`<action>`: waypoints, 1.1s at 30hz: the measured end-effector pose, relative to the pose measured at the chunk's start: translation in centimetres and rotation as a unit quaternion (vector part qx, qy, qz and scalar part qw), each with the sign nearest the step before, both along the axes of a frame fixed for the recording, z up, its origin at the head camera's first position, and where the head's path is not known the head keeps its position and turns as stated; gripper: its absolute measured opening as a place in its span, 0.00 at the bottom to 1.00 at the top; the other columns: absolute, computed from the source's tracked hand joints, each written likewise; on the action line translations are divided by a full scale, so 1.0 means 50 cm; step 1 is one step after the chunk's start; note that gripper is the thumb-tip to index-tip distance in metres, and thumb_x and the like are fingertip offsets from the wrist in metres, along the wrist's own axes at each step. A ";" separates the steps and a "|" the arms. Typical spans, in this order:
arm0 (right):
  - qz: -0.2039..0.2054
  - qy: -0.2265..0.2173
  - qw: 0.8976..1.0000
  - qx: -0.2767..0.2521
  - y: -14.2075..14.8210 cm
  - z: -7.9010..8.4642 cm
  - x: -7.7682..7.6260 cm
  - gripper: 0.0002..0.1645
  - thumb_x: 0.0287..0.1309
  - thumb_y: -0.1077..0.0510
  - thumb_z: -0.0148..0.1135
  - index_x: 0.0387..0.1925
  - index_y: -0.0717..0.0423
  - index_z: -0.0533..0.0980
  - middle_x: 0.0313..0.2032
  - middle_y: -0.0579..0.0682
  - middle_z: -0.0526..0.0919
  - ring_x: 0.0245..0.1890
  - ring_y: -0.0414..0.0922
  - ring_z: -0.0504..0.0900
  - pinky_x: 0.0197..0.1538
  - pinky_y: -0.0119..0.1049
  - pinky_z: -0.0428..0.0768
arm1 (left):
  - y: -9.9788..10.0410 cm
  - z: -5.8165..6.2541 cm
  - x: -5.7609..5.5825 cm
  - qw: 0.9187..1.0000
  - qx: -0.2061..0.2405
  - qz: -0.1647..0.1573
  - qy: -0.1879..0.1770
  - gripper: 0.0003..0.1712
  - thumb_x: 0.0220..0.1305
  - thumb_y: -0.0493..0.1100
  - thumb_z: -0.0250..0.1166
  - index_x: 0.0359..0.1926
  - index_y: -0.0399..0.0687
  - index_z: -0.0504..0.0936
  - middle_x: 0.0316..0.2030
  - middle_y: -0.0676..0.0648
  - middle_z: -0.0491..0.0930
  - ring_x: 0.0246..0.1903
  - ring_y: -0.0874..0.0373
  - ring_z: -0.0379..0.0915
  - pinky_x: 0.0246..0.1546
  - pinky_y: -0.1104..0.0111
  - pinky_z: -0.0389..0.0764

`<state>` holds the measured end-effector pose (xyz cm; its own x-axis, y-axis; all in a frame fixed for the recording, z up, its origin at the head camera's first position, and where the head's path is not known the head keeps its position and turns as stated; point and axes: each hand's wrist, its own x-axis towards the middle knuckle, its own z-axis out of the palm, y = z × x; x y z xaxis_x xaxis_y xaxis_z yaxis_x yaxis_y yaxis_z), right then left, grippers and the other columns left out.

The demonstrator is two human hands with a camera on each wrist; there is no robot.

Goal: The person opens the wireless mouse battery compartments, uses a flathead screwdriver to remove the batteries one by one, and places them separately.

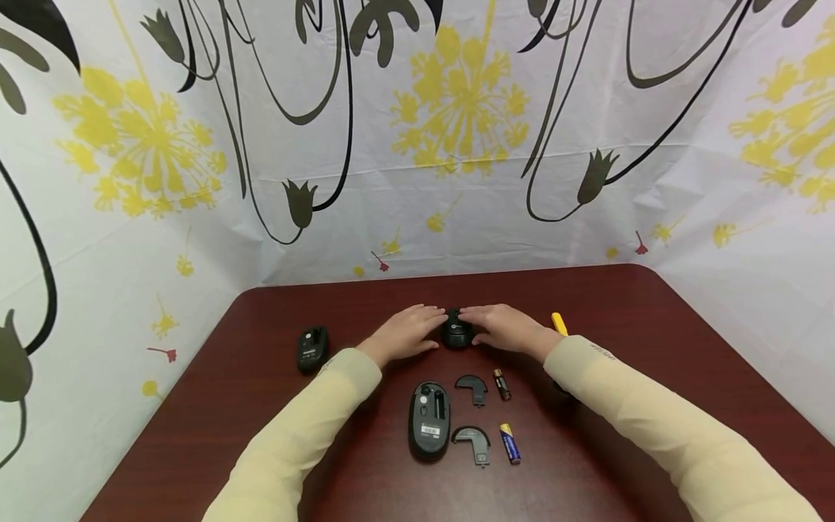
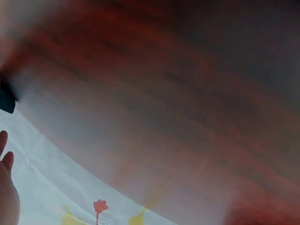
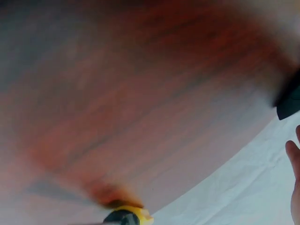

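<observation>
A black computer mouse (image 1: 457, 330) stands toward the far edge of the table. My left hand (image 1: 408, 330) is at its left side, fingers stretched out to its edge. From the right, my right hand (image 1: 505, 328) reaches to the same mouse with extended fingers, their tips at its top edge. In the left wrist view only part of the left hand (image 2: 8, 197) and a dark corner of the mouse (image 2: 6, 97) show. The right wrist view likewise catches a bit of the right hand (image 3: 295, 183) and the mouse (image 3: 289, 101).
Nearer me lies an upturned mouse (image 1: 430, 422) with its battery slot exposed. Beside it are two battery covers (image 1: 476, 388) (image 1: 475, 442) and two batteries (image 1: 501, 385) (image 1: 510, 444). Another upturned mouse (image 1: 312, 349) lies left. A yellow-and-black tool handle (image 1: 559, 324) is partly hidden behind the right forearm.
</observation>
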<state>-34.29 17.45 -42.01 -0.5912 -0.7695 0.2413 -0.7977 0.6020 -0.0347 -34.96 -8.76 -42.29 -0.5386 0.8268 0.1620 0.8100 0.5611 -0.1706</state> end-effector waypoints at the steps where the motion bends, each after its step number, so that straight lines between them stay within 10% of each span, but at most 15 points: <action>1: 0.005 0.009 1.000 0.012 -0.001 0.000 -0.001 0.34 0.57 0.56 0.70 0.63 0.60 0.72 0.63 0.59 0.72 0.60 0.53 0.74 0.56 0.46 0.77 | 0.001 -0.001 -0.002 1.000 -0.009 0.002 0.000 0.35 0.67 0.53 0.63 0.69 0.43 0.67 0.67 0.43 0.66 0.68 0.53 0.59 0.70 0.61 0.54; 14: 0.054 0.135 0.982 0.117 0.005 -0.014 -0.020 0.32 0.62 0.49 0.65 0.64 0.59 0.72 0.59 0.57 0.76 0.59 0.51 0.75 0.58 0.44 0.76 | 0.007 -0.006 -0.015 0.998 -0.059 -0.002 0.007 0.33 0.71 0.54 0.57 0.71 0.43 0.64 0.68 0.44 0.64 0.68 0.53 0.57 0.70 0.62 0.54; 33: 0.089 0.202 0.965 0.143 0.005 -0.016 -0.020 0.31 0.61 0.49 0.64 0.61 0.61 0.74 0.56 0.56 0.79 0.56 0.49 0.78 0.59 0.42 0.75 | 0.025 -0.002 -0.013 0.990 -0.111 -0.018 0.085 0.32 0.72 0.54 0.56 0.69 0.42 0.67 0.66 0.44 0.68 0.65 0.54 0.63 0.68 0.63 0.57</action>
